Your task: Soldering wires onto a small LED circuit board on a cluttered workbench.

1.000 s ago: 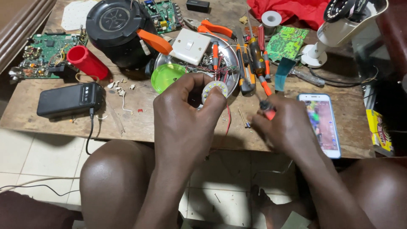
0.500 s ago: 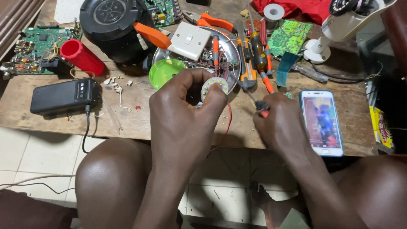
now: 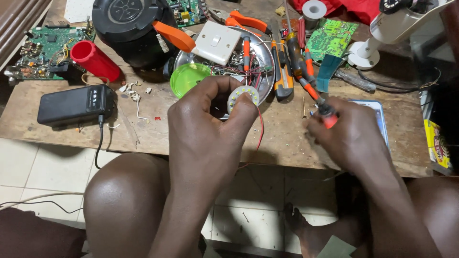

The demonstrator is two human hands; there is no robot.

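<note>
My left hand [image 3: 210, 119] pinches a small round white LED board [image 3: 243, 96] between thumb and fingers, above the wooden table's front edge. A thin red wire [image 3: 261, 129] hangs from the board. My right hand [image 3: 351, 136] grips a small tool with a red and black handle [image 3: 326, 114], its end pointing up and left, a short way right of the board. Behind the board stands a round metal tray [image 3: 265, 71] with a white switch plate [image 3: 217, 43], wires and a screwdriver in it.
A black power bank [image 3: 74, 104] with its cable, a red cylinder [image 3: 94, 60], a black speaker [image 3: 129, 24] and green circuit boards [image 3: 33, 52] lie left. A green lid [image 3: 189, 77], cutters, pliers, a phone [image 3: 380, 119] under my right hand and a white lamp [image 3: 382, 33] lie right.
The view has shifted slightly. My right hand has moved a little left over the phone, closer to the LED board. My left hand keeps holding the board.
</note>
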